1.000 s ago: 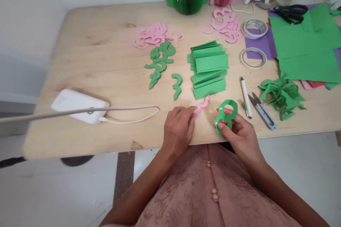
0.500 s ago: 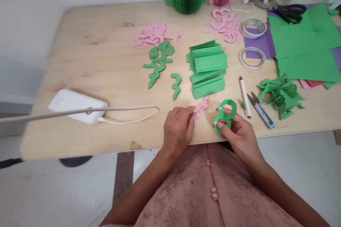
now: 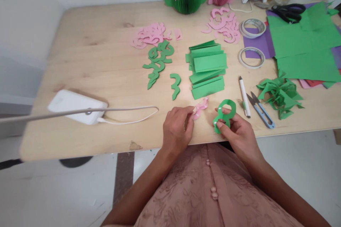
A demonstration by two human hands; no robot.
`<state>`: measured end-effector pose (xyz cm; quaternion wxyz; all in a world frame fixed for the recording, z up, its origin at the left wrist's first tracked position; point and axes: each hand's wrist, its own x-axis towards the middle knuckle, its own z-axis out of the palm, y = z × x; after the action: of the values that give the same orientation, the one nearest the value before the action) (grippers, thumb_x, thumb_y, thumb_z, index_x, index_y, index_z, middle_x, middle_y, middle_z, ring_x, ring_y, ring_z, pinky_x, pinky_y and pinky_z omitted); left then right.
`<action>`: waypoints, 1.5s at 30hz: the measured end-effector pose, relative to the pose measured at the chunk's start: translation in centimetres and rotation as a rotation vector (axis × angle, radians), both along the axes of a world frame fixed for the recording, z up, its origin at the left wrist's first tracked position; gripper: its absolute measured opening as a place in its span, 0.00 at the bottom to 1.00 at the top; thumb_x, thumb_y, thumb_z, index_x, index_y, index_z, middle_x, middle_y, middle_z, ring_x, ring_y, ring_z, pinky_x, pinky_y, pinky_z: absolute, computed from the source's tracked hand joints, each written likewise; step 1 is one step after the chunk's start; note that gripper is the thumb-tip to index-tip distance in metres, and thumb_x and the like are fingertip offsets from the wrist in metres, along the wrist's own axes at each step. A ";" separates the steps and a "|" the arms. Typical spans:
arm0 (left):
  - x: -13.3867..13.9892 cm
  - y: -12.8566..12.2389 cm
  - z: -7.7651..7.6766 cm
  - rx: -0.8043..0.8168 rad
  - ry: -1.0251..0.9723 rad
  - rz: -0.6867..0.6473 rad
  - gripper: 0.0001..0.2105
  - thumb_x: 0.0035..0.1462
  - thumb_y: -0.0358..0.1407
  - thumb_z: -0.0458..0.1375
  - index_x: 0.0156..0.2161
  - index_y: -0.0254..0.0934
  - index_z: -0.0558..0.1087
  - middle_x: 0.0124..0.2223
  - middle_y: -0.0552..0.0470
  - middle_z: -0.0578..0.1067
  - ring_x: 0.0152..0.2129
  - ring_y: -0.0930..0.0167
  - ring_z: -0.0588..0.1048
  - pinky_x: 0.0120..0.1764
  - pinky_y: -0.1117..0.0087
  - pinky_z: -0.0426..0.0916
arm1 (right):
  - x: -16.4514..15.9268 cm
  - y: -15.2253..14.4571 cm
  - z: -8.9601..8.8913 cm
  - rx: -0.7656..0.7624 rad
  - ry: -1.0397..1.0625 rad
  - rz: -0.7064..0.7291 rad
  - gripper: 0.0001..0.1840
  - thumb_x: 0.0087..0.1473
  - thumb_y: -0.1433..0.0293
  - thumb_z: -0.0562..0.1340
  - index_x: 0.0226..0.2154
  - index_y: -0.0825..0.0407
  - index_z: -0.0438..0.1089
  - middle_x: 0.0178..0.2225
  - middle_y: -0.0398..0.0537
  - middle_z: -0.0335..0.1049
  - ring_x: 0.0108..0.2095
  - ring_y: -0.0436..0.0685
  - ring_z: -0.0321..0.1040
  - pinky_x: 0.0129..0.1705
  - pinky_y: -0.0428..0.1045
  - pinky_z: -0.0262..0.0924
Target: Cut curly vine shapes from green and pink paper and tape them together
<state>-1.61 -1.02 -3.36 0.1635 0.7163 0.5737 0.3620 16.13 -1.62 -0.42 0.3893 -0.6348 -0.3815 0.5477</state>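
My left hand [image 3: 178,126] rests near the table's front edge, its thumb and forefinger pinched at the left end of a wavy pink paper cutout [image 3: 201,105]. Glossy strips show on that cutout; whether a small bit of tape is between the fingertips is too small to tell. In my right hand [image 3: 238,127] is a looped green paper cutout [image 3: 228,108], gripped between thumb and fingers just above the table. Two small white patches stand out on its left side. Just beyond my hands lie a single wavy green cutout [image 3: 175,86] and a stack of folded green paper strips [image 3: 209,63].
Left lies a white power bank [image 3: 77,106] with a cable. Pink cutouts [image 3: 150,34] and green cutouts [image 3: 159,58] are piled farther back. To the right are a white pen [image 3: 244,97], blue thread snips [image 3: 262,111], green scraps [image 3: 279,94], tape rolls [image 3: 252,57] and black-handled scissors [image 3: 289,13].
The pink cutout has shifted and turned slightly at my left fingertips. My right hand keeps its hold on the green cutout, almost still.
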 end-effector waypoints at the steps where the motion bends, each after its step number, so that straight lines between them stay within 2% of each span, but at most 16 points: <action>1: 0.0 0.0 0.0 0.000 -0.002 0.001 0.08 0.57 0.27 0.53 0.42 0.37 0.70 0.37 0.49 0.77 0.36 0.66 0.74 0.41 0.63 0.70 | 0.0 0.0 0.0 0.005 -0.001 0.001 0.21 0.44 0.64 0.68 0.43 0.49 0.72 0.32 0.44 0.72 0.30 0.52 0.69 0.31 0.50 0.66; 15: 0.1 0.0 0.0 -0.006 -0.020 0.014 0.08 0.57 0.27 0.54 0.42 0.37 0.70 0.37 0.49 0.77 0.36 0.67 0.74 0.41 0.64 0.69 | 0.0 0.0 0.0 0.032 -0.023 0.037 0.19 0.46 0.63 0.66 0.42 0.49 0.72 0.32 0.44 0.73 0.31 0.53 0.69 0.30 0.49 0.65; 30: 0.1 0.0 0.0 -0.007 -0.026 0.012 0.08 0.57 0.27 0.54 0.41 0.37 0.70 0.36 0.49 0.77 0.36 0.67 0.74 0.41 0.63 0.69 | -0.3 0.0 0.6 -0.056 0.044 -0.009 0.20 0.43 0.66 0.67 0.42 0.50 0.71 0.29 0.41 0.70 0.29 0.52 0.67 0.31 0.49 0.65; 45: 0.1 0.0 -0.1 0.018 -0.020 0.001 0.08 0.56 0.26 0.54 0.41 0.36 0.70 0.35 0.49 0.77 0.35 0.67 0.73 0.39 0.64 0.68 | -0.2 -0.1 0.2 -0.035 0.034 0.008 0.19 0.44 0.66 0.66 0.42 0.50 0.70 0.31 0.43 0.71 0.31 0.52 0.68 0.31 0.48 0.64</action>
<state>-1.52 -1.04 -3.42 0.1627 0.7136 0.5692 0.3745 15.93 -1.69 -0.21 0.3823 -0.6306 -0.3677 0.5666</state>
